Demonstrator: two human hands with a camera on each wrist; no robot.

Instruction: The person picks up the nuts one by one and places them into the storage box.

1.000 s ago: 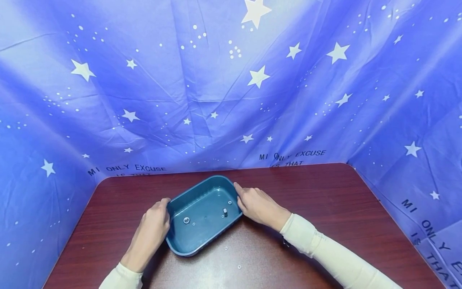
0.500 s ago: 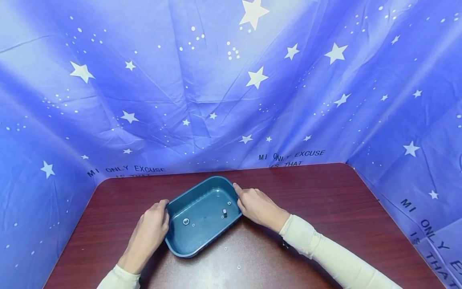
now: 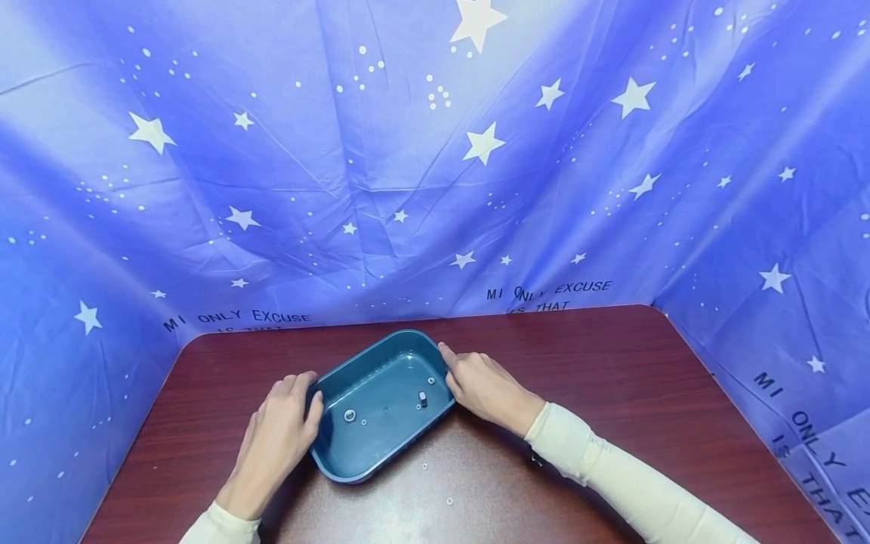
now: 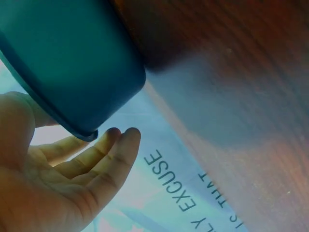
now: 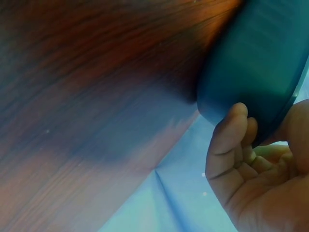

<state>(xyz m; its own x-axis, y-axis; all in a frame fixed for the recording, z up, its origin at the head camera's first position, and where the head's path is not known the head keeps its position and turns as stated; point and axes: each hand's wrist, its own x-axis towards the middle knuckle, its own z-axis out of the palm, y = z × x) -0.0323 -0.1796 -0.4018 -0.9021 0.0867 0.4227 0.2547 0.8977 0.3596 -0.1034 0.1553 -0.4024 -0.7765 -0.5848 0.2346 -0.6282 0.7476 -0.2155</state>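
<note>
A teal rectangular tray rests at a slant on the table. Inside it lie a dark hex nut, a larger silver ring-shaped piece and several tiny rings. At the tray's left end is my left hand, its fingers loosely spread beside the rim. In the left wrist view those fingers reach past the tray's corner, apart from its outer wall, with the thumb near the rim. My right hand grips the right end, fingers curled against the outside and thumb over the rim.
Two tiny rings, a nearer one and a farther one, lie on the dark red wooden table in front of the tray. A blue star-patterned cloth hangs behind the table and at both sides.
My left hand has loosened from the tray's left end; its fingers spread and the thumb now shows beside the rim. The right hand and the tray stay where they were.
</note>
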